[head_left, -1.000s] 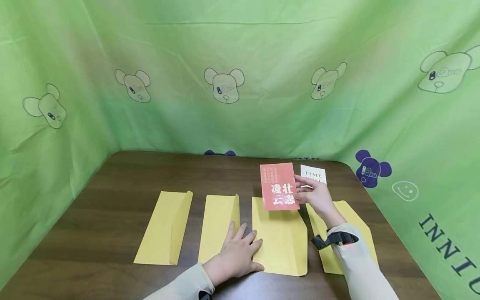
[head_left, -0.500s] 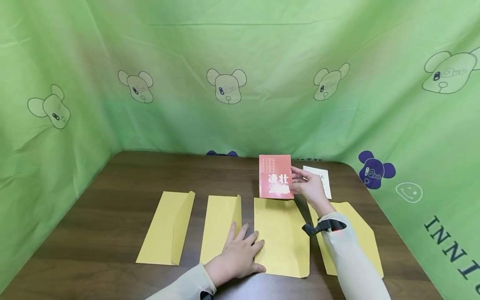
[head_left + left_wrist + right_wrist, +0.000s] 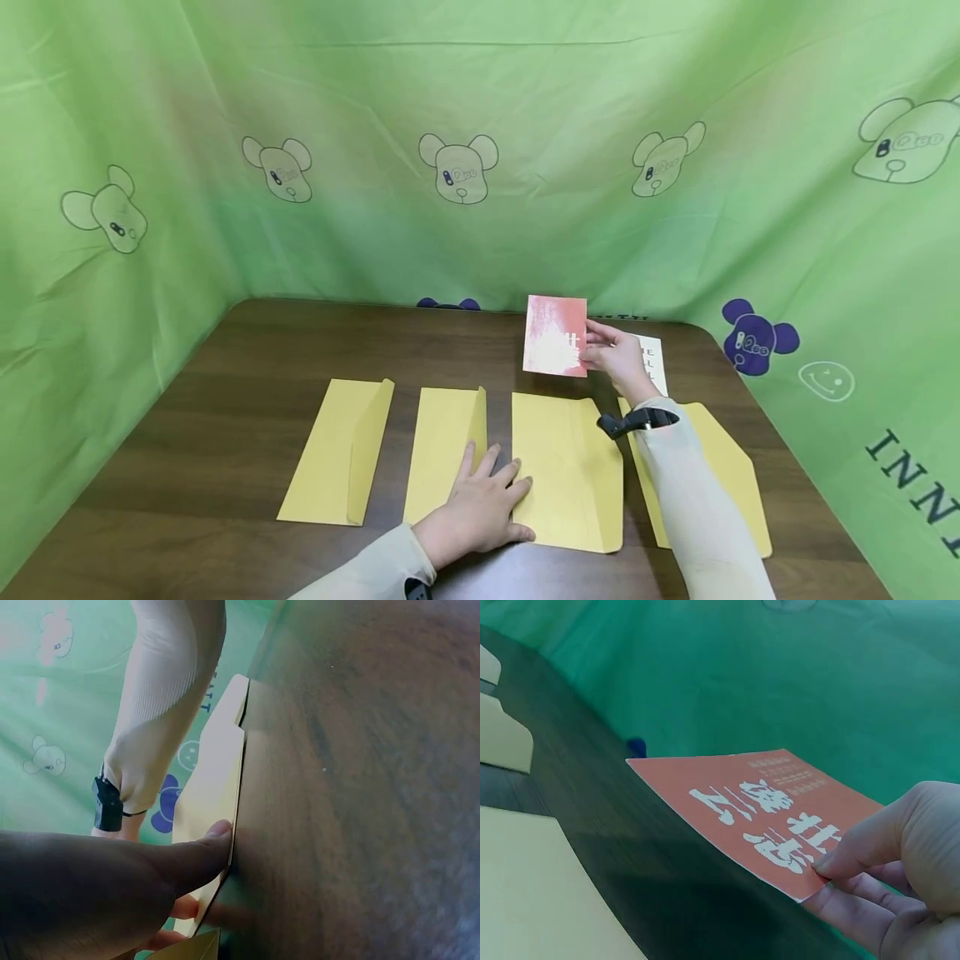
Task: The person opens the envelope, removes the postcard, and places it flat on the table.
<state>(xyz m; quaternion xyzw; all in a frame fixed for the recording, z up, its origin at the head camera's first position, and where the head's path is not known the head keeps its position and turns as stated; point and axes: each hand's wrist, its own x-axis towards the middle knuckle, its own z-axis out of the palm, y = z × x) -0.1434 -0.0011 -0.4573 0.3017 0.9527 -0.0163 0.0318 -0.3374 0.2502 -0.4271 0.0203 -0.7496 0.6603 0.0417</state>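
Lifted higher, red card (image 3: 556, 336) in right hand (image 3: 617, 357); left hand (image 3: 480, 510) unmoved

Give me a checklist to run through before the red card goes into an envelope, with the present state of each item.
1. Red card gripped: ok, the right hand pinches its edge between thumb and fingers.
2. Card clear of the table: ok, held up above it.
3. Third envelope held down: ok, the left hand presses flat on its left edge.
4. Envelope mouth open: cannot tell; its flap lies out to the right.
5. Card fits the envelope: cannot tell.
6. White card out of the way: ok, it lies behind the right hand.
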